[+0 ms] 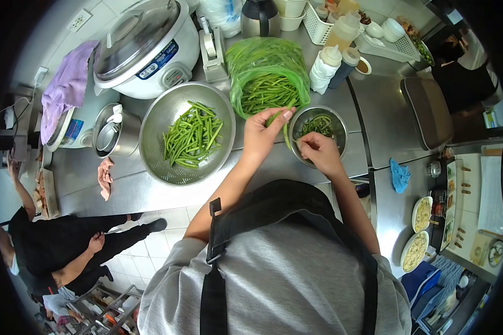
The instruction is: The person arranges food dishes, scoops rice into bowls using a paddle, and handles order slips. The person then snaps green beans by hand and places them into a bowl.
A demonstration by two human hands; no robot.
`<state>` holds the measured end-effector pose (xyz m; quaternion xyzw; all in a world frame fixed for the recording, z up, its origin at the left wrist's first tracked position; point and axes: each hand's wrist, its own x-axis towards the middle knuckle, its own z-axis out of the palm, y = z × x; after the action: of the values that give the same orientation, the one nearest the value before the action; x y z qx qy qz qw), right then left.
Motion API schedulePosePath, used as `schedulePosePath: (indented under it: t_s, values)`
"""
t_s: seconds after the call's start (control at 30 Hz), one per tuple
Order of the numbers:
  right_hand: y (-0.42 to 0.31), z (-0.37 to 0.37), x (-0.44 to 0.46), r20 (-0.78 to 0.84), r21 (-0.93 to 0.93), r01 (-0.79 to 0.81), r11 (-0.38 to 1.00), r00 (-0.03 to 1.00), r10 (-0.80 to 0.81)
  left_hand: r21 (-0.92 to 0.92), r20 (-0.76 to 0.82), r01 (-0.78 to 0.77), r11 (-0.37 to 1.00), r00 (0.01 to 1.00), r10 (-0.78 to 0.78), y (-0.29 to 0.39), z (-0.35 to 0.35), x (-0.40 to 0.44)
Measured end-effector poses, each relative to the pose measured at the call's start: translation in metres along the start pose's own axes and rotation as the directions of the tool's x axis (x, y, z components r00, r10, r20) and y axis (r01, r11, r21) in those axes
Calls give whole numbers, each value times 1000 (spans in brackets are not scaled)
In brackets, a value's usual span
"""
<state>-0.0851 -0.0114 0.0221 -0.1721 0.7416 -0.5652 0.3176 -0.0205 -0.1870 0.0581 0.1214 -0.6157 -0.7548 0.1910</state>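
Note:
Between the green plastic bag and a small steel bowl [343, 124], my left hand [261, 133] is closed around a few green beans [286, 132]. My right hand [321, 152] is over the bowl's near side, thumb and fingers pinched close to a bean end; whether something sits in the pinch is too small to tell. Bean scraps [318, 124] lie inside the bowl. The open green bag [262, 53] is full of whole beans [268, 92]. To the left stands a large perforated steel colander [151, 142] holding a heap of green beans [193, 134].
A large rice cooker [151, 47], a tape dispenser [213, 56] and a steel pot [117, 137] stand left and behind. Squeeze bottles [325, 70] are beyond the bowl. A pink cloth [104, 178] lies near the front edge. Another person [61, 257] is at the left.

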Motion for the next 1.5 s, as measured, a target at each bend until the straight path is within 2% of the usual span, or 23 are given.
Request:
schedulePosePath:
  t_s: [0.07, 0.1, 0.17, 0.2, 0.3, 0.4, 0.5, 0.6, 0.7, 0.73, 0.83, 0.9, 0.97, 1.03, 1.13, 1.23, 1.33, 1.43, 1.5]
  values:
    - [10, -9, 0, -111, -160, 83, 984, 989, -101, -5, -4, -20, 1000, 1000, 20, 1, -5, 4]
    - [6, -14, 1, -148, -362, 224, 905, 945, -293, -8, -5, -28, 1000, 1000, 28, 1, -6, 5]
    - [-4, -26, 4, -101, -718, 391, 575, 760, -642, -37, 11, -33, 999, 999, 34, -1, -7, 6]
    - [-12, -25, 2, -147, -627, 371, 685, 807, -571, -40, 16, -37, 998, 999, 38, -1, -6, 6]
    - [-46, -11, -9, -124, -336, 211, 918, 956, -265, -66, 20, -43, 997, 999, 45, -4, -1, 4]
    - [-50, 7, -12, 43, -35, 154, 987, 987, -153, -94, 8, -53, 994, 998, 54, -7, 2, 3]
    - [-63, 17, -19, 187, 38, 92, 995, 977, -98, -109, -32, -56, 992, 998, 53, -5, 0, 1]
    - [-59, 18, -17, 108, 61, 87, 994, 990, -93, -128, -69, -4, 992, 998, -5, 4, -4, -2]
    - [-64, 20, -20, -12, -246, 203, 948, 977, -213, -140, -48, -7, 990, 999, 0, 0, -4, -4]
    - [-65, 21, -21, -23, -296, 234, 926, 967, -252, -142, -33, -21, 990, 999, 17, -1, -3, -5]
    - [-69, 25, -24, -42, -412, 332, 849, 923, -382, -64, -52, 71, 995, 996, -74, 6, -2, -7]
    - [-72, 28, -26, -45, -446, 409, 796, 878, -476, -9, -24, 209, 978, 977, -210, -3, -8, -7]
    - [-76, 29, -27, 30, -467, 470, 749, 855, -518, -4, 4, 288, 958, 958, -288, -12, -10, -9]
    - [-76, 30, -26, 102, -476, 514, 714, 838, -536, -52, 38, 307, 950, 951, -306, -18, -6, -12]
    - [-72, 30, -24, 190, -474, 541, 695, 834, -519, 3, 140, 229, 973, 964, -227, -37, -10, -11]
    - [-71, 27, -21, 247, -444, 554, 704, 831, -498, -76, 196, 324, 943, 932, -304, -37, -7, -16]
    - [-69, 23, -17, 297, -371, 564, 738, 825, -481, -90, 240, 579, 810, 802, -547, -23, -2, -19]
    - [-69, 20, -14, 356, -294, 520, 802, 838, -413, -134, 353, 656, 743, 732, -583, -31, -6, -15]
    - [-79, 17, -14, 384, -234, 457, 858, 854, -351, -81, 285, 475, 876, 854, -436, -34, -8, -10]
